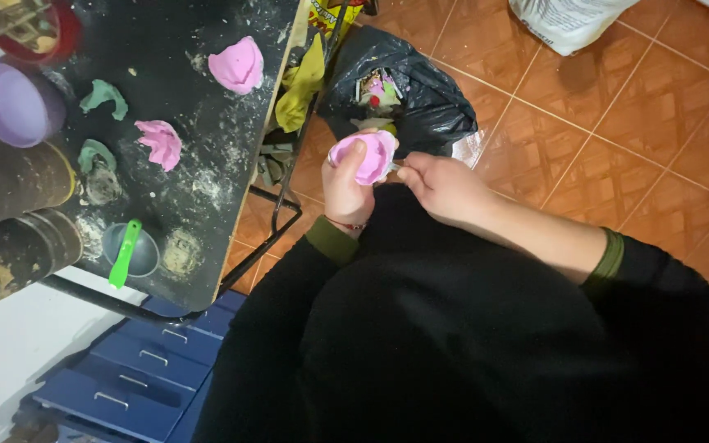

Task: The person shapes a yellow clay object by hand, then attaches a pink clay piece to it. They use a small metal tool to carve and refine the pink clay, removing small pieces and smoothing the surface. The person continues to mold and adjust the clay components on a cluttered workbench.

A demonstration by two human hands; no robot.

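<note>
The left hand is closed around a soft pink cup-shaped mould of rubbery material, thumb pressed on its upper rim, holding it over the person's lap and above the open black plastic rubbish bag that sits on the terracotta tiled floor. The right hand meets it from the other side, fingertips pinched narrowly at the mould's edge on something small and pale — too small to tell what.

By the look of it, the step in hand is cleaning or trimming the mould's rim over the bag. The next move seems to call for a firm hold with the left hand while the right picks or scrapes lightly along the thin rim, which looks flexible and likely to fold under pressure.

The dark, plaster-dusted worktop stands to the left. Near its far edge lies a second pink mould; toward the middle a crumpled pink piece and two green rubbery pieces — one beside the other. Near the front edge a small grey bowl with a bright green spatula rests. A lilac round tub and dusty cylinders crowd the left edge. Blue drawers stand below.
</note>
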